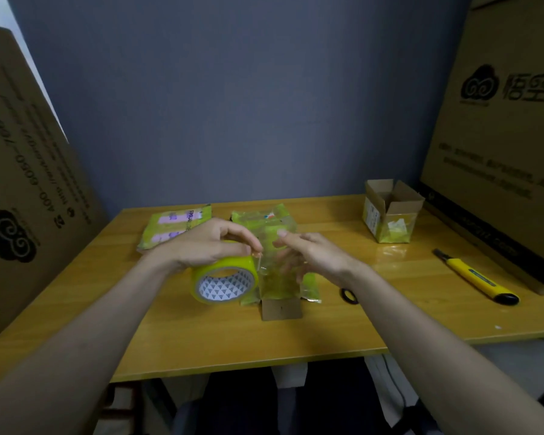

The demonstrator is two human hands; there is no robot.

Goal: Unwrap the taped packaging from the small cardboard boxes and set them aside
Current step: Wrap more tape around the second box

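Observation:
A roll of yellow-green tape [223, 282] stands on edge on the wooden table [201, 337], and my left hand [208, 243] grips it from above with curled fingers. A clear strip of tape [275, 271] runs from the roll to the right. My right hand [321, 255] holds that strip, thumb at its top edge and fingers blurred behind the film. Behind the strip lies a small box wrapped in yellow-green tape [280, 222], and a bare cardboard flap [281, 309] sticks out towards me.
An opened small cardboard box [390, 211] stands at the back right. A yellow utility knife [474, 277] lies to the right, a black ring [349, 296] by my right wrist. Taped packs [173, 226] lie back left. Large cardboard boxes flank the table, left [29, 183] and right [500, 136].

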